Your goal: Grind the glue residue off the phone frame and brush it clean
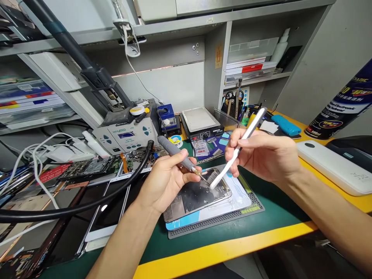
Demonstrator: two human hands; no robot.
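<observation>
“Starting nearest the body, what lies there?”

“A yellow bench edge (215, 248), then a strip of green work surface (279, 217). Past that, a grey mat (215, 222) bears a white-and-blue sheet (240, 195), and on it lies the dark phone-like panel (194, 195), slanted.”

“And the hands?”

“The left hand (167, 180) pinches a grey tool (171, 149), its thin tip beside the bristles. The right hand (267, 155) holds a white brush (225, 170) like a pen, over the panel's right end. Contact I can't tell.”

“Which step is that?”

“Brushing, I'd judge. It calls for short, light strokes, with the metal tip kept off the panel's small parts.”

“Room?”

“More to the right, as far as a white box (334, 166). Leftward, a black hose (116, 199) crowds things; ahead, a hot plate (200, 118) limits forward reach.”
</observation>
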